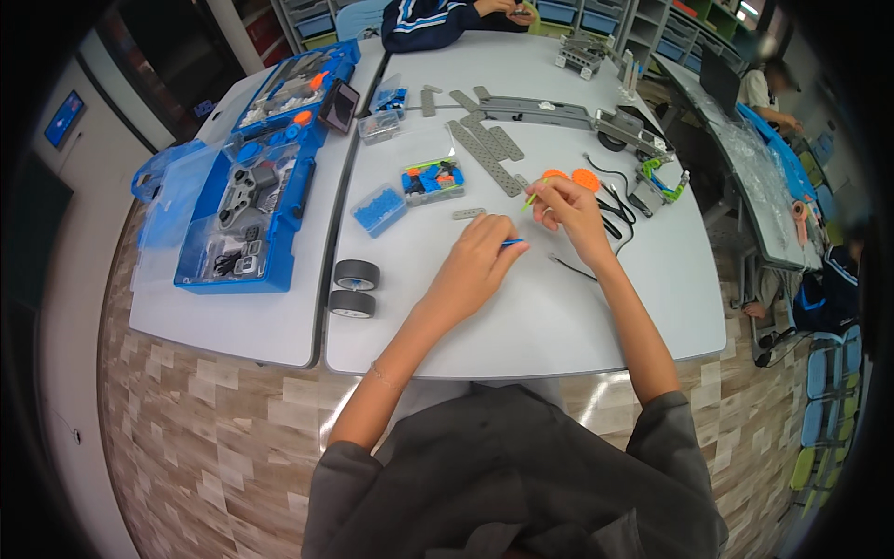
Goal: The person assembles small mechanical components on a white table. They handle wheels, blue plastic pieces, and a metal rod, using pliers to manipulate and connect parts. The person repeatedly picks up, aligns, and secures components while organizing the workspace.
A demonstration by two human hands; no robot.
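My left hand is closed over the white table, pinching a small blue piece between thumb and fingers. Just to its right, my right hand grips a thin yellow-green piece with its fingertips. The two pieces are apart. A short grey perforated beam lies beyond my left hand. Orange gears lie just past my right hand, which partly covers them. A black cable loops to the right of that hand. Longer grey perforated plates spread out farther away.
Left of my hands stand a box of coloured connectors, a blue-filled box and two wheels. A blue kit case holds a grey controller. A grey beam assembly lies at the back; a person's sleeve rests beyond.
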